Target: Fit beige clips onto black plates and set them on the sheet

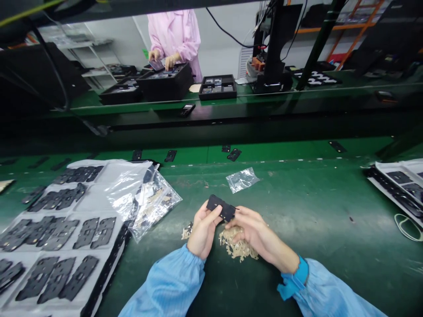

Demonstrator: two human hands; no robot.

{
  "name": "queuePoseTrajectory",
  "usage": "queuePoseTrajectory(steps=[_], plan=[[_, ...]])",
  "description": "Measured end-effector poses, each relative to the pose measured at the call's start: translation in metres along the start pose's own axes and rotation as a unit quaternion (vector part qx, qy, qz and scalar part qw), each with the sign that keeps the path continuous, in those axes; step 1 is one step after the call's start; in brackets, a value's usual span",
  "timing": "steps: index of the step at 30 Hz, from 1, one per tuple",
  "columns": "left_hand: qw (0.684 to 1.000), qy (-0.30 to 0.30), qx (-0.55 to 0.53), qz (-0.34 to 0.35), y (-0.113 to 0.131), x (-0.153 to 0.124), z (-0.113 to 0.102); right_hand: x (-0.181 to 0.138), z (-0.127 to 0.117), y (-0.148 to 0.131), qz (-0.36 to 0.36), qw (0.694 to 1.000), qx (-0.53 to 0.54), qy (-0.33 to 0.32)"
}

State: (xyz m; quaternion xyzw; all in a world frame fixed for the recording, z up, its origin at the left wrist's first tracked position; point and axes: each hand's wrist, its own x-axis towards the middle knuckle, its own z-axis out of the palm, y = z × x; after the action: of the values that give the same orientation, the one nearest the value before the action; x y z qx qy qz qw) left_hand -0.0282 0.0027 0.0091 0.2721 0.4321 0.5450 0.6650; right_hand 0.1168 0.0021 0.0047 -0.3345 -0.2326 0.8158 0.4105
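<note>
Head camera shows me two bare hands over a smooth green worktop [307, 193]. The left hand [203, 233] is closed around a thin, flat black plate [217, 206], thumb on top. The right hand [254, 231] has its fingertips by the plate's right end, but I can't tell if they pinch it. Beneath that hand is a loose heap of small tan pieces [239, 248]. I think the plate could slip and fall on the heap if the left thumb presses too near its edge. The right hand's lower fingers could also bump the heap and scatter bits. If the left arm swings wide, I worry that its puffy blue sleeve [170, 281] could knock the more black plates [81, 276] on the white tray with a black edge [94, 202].
</note>
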Motion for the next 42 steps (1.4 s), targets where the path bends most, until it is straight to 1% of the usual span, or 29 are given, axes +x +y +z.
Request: queuePoseTrajectory(steps=[3,6,9,11,14,17,22,25,28,30,31,32,33,34,35,37,38,39,40,41,42], plan=[[0.997,-0.003,0.064,0.034,0.001,-0.001,0.0,0.0,0.002,0.002,-0.092,0.989,-0.106,0.053],[0.982,-0.007,0.162,0.102,0.003,-0.003,-0.001,0.002,0.0,0.0,-0.151,0.967,-0.186,0.091],[0.966,-0.015,0.213,0.146,0.004,-0.004,-0.001,0.001,-0.004,-0.002,-0.196,0.939,-0.273,0.075],[0.959,-0.016,0.233,0.158,0.003,-0.003,-0.001,0.0,-0.007,-0.003,-0.215,0.922,-0.318,0.056],[0.951,-0.021,0.258,0.169,0.003,-0.003,-0.002,-0.002,-0.009,-0.005,-0.238,0.892,-0.381,0.045],[0.94,-0.034,0.291,0.176,0.004,-0.004,-0.002,-0.004,-0.01,-0.009,-0.274,0.84,-0.467,0.029],[0.9,-0.044,0.367,0.23,0.009,-0.006,-0.001,-0.008,-0.013,-0.016,-0.339,0.727,-0.597,0.003],[0.875,-0.044,0.401,0.268,0.011,-0.007,0.001,-0.009,-0.017,-0.016,-0.367,0.662,-0.654,-0.014],[0.853,-0.052,0.43,0.293,0.01,-0.007,0.002,-0.011,-0.019,-0.016,-0.372,0.616,-0.694,-0.028],[0.835,-0.057,0.452,0.308,0.008,-0.008,0.001,-0.011,-0.019,-0.016,-0.365,0.602,-0.71,-0.028],[0.825,-0.06,0.465,0.317,0.007,-0.008,0.001,-0.011,-0.018,-0.015,-0.361,0.605,-0.71,-0.025],[0.813,-0.062,0.478,0.327,0.005,-0.008,0.0,-0.011,-0.017,-0.014,-0.359,0.617,-0.7,-0.019],[0.799,-0.063,0.492,0.339,0.002,-0.009,-0.001,-0.01,-0.016,-0.013,-0.353,0.643,-0.68,-0.009],[0.786,-0.064,0.504,0.353,0.0,-0.009,-0.002,-0.009,-0.014,-0.012,-0.342,0.685,-0.643,0.004],[0.773,-0.063,0.515,0.366,-0.003,-0.009,-0.002,-0.008,-0.012,-0.01,-0.32,0.743,-0.588,0.018],[0.749,-0.058,0.53,0.394,-0.009,-0.01,-0.003,-0.006,-0.007,-0.006,-0.243,0.865,-0.438,0.036],[0.738,-0.06,0.538,0.403,-0.011,-0.011,-0.002,-0.005,-0.005,-0.005,-0.198,0.91,-0.364,0.039],[0.727,-0.066,0.547,0.409,-0.013,-0.012,-0.002,-0.004,-0.003,-0.004,-0.159,0.938,-0.304,0.038],[0.717,-0.079,0.558,0.411,-0.014,-0.013,-0.001,-0.004,-0.002,-0.005,-0.133,0.954,-0.268,0.037],[0.706,-0.097,0.572,0.407,-0.014,-0.014,0.0,-0.002,-0.002,-0.008,-0.122,0.958,-0.258,0.035],[0.694,-0.115,0.586,0.401,-0.014,-0.015,0.001,0.0,-0.004,-0.013,-0.128,0.953,-0.272,0.036]])
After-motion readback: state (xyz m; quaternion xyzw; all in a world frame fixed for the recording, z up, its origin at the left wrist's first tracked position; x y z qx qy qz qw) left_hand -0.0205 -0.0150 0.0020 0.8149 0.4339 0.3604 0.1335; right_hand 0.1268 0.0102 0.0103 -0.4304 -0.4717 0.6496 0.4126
